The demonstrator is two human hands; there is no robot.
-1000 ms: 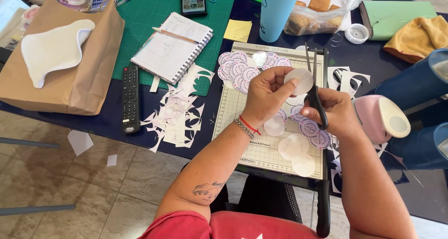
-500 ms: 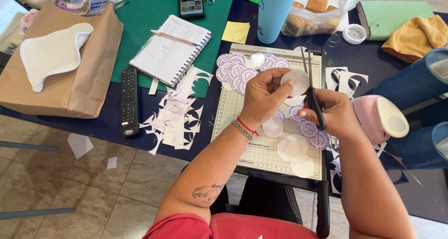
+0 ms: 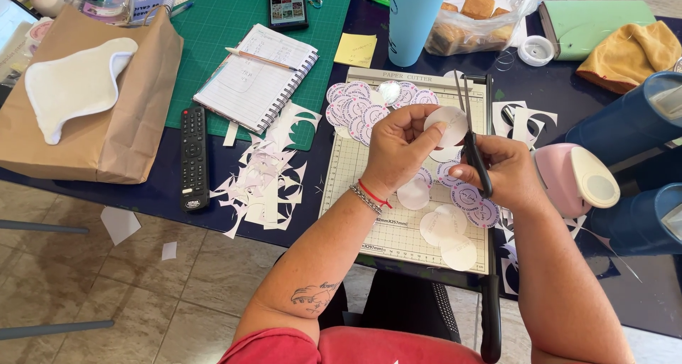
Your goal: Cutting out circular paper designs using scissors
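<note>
Head view: left hand [image 3: 401, 147] pinching paper disc [image 3: 447, 125] at centre frame, above cutter board [image 3: 355, 186]. Right hand [image 3: 501, 172] closed around scissors [image 3: 470, 133], blades up beside disc edge. Thin, light, floppy, easily creased; best held by rim, fingertips only. More discs [image 3: 447, 229] lying below; scraps [image 3: 266, 176] left.

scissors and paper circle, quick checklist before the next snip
1. Left hand grips the paper circle at its edge: ok.
2. Right hand holds the scissors, blades pointing away from the body: ok.
3. Fingertips clear of the blades: cannot tell.
4. Work held above the paper cutter: ok.
5. Finished circles lie on the cutter, below the hands: ok.
6. Scraps lie left, apart from the hands: ok.
</note>
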